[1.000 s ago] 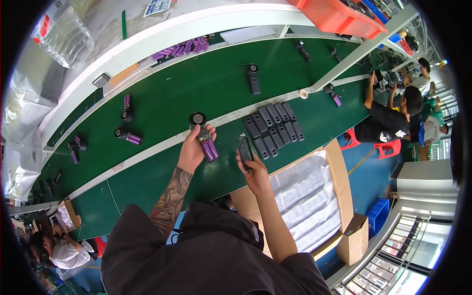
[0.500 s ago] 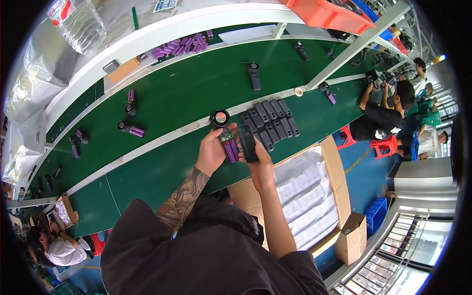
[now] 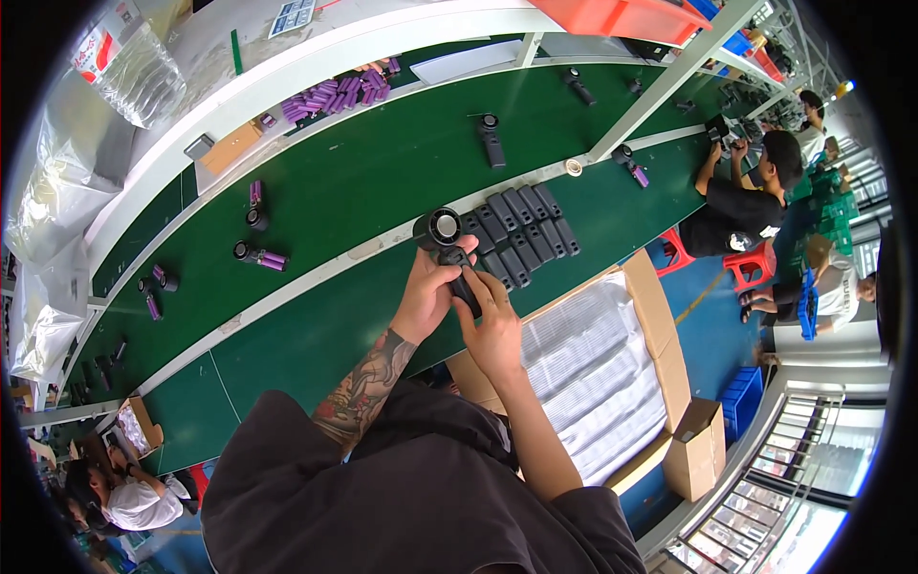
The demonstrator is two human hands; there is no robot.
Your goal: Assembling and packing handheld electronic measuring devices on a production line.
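Observation:
Between my hands is a black handheld fan with a round head and a pale metallic centre. My left hand is closed round the fan just below its head. A black handle cover lies over the fan's handle, and no purple cells show there. My right hand is closed on this cover, fingers along its upper side. Whether the cover is fully seated I cannot tell. Beside the fan, rows of similar black handle covers lie on the green bench.
Several fans with exposed purple cells sit on the belt. Purple cells are heaped at the far side. An open carton with white packing is at my right. A white post rises beyond the covers. Co-workers sit at both ends.
The cover in my right hand has moved left onto the fan's handle, hiding the purple cells and green circuit board. My right fingers now lie over it.

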